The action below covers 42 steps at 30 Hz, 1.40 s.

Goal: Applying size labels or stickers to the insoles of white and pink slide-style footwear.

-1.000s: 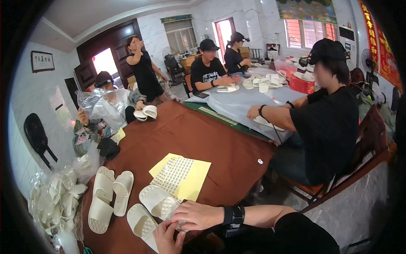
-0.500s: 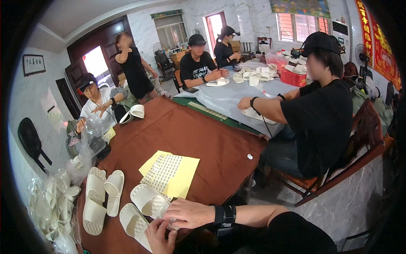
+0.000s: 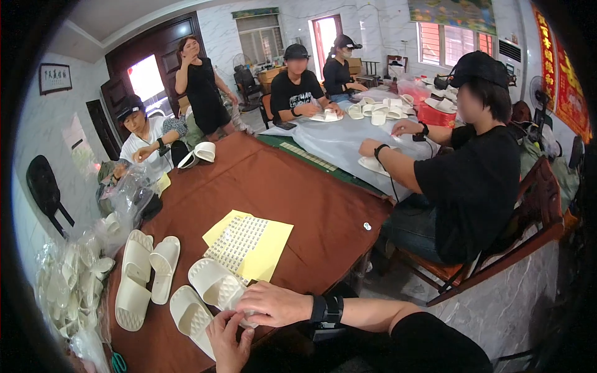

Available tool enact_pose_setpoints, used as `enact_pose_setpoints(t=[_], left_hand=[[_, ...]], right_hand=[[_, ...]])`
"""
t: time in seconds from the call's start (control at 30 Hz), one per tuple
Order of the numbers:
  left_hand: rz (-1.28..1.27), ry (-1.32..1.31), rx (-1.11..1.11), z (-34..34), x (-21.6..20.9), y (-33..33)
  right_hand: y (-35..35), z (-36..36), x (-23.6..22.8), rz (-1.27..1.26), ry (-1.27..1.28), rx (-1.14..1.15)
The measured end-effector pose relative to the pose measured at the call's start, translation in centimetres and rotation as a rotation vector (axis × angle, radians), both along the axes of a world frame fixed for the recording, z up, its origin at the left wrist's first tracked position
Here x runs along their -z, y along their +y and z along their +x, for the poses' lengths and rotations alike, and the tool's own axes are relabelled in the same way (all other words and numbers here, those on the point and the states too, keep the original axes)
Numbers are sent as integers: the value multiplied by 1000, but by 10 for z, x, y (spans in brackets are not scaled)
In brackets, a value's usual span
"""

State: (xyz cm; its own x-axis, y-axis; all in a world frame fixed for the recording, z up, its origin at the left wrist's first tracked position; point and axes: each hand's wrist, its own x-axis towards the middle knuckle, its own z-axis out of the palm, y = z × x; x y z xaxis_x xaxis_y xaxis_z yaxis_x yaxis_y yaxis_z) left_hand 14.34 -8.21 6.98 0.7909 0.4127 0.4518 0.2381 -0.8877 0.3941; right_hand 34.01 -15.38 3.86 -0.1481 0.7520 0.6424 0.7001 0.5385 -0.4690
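Observation:
A white slipper [image 3: 211,278] lies near the table's front edge, its textured footbed running under my hands. My right hand [image 3: 273,304] is closed over its near end, fingers curled down and hiding that part. Beside it, my left hand [image 3: 229,340] meets the same end with thumb and forefinger drawn together; whatever small thing may be between the fingertips is hidden. Just left of my hands is a second white slipper [image 3: 186,312]. Beyond my right hand, a sheet of small printed stickers [image 3: 236,242] rests on yellow backing paper [image 3: 273,248].
Further left lie a large white slipper [image 3: 132,308] and a smaller one [image 3: 164,267] on the brown tablecloth [image 3: 298,199]. Bagged slippers [image 3: 68,292] pile up at the left edge, near green-handled scissors [image 3: 118,362]. Co-workers sit around; one occupies a wooden chair [image 3: 528,217] at right.
The view has shifted slightly. My hands keep nearly the same hold on the slipper. The co-worker at right has raised one hand off the slipper there, and both hands now show.

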Motion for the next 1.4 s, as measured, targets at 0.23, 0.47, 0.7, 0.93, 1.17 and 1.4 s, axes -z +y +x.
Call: enact_pose_setpoints(t=[0.23, 0.47, 0.7, 0.93, 1.17, 1.4], left_hand=[[-2, -8, -10, 0, 2, -2], [28, -6, -6, 0, 4, 3], [21, -42, 2, -2, 8, 4], [-54, -118, 13, -6, 3, 5], [-334, -466, -265, -54, 0, 9], [-714, -478, -620, -90, 21, -10]], right_hand=[[0, 0, 2, 19, 10, 8], [-1, 1, 3, 34, 25, 25], [-1, -1, 1, 61, 17, 34], [0, 0, -9, 50, -50, 33], [-1, 1, -8, -17, -130, 13], [1, 0, -12, -77, -261, -19]])
